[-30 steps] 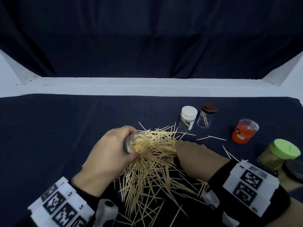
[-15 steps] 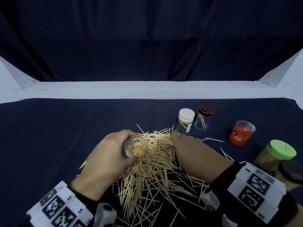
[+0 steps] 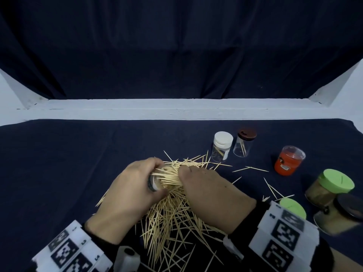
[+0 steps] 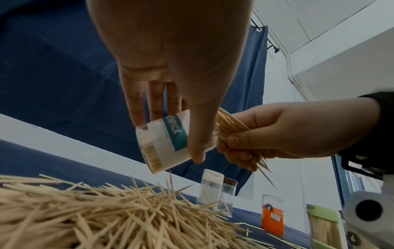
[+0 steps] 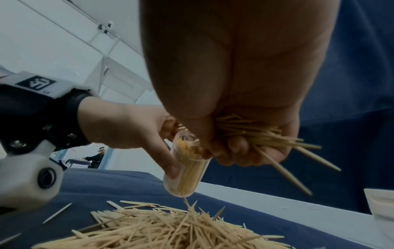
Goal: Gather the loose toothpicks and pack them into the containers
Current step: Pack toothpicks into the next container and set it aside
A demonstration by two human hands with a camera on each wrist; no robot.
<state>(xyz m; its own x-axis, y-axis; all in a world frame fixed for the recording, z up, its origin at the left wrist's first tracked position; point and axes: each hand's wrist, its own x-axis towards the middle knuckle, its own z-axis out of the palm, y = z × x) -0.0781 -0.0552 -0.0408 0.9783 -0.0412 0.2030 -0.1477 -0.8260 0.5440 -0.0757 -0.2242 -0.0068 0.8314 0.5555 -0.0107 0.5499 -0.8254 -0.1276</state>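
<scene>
My left hand (image 3: 129, 193) grips a clear toothpick jar (image 4: 164, 143) with a teal label, tilted above the table with its mouth toward my right hand. That jar (image 5: 185, 170) is nearly full of toothpicks. My right hand (image 3: 208, 193) grips a bundle of toothpicks (image 5: 255, 134), its tips entering the jar's mouth (image 3: 167, 177). A big pile of loose toothpicks (image 3: 172, 218) lies on the dark blue cloth under both hands, also seen from below (image 4: 102, 212).
At the back right stand a white-capped jar (image 3: 222, 146) and a brown-capped jar (image 3: 244, 143). Farther right are an orange jar (image 3: 288, 161), a green-lidded jar (image 3: 330, 187), a green lid (image 3: 292, 208) and a dark-lidded jar (image 3: 341, 214). Stray toothpicks (image 3: 251, 168) lie between them.
My right hand has lifted a bundle of toothpicks from the pile and brought it left to the jar's mouth. The left hand keeps holding the jar.
</scene>
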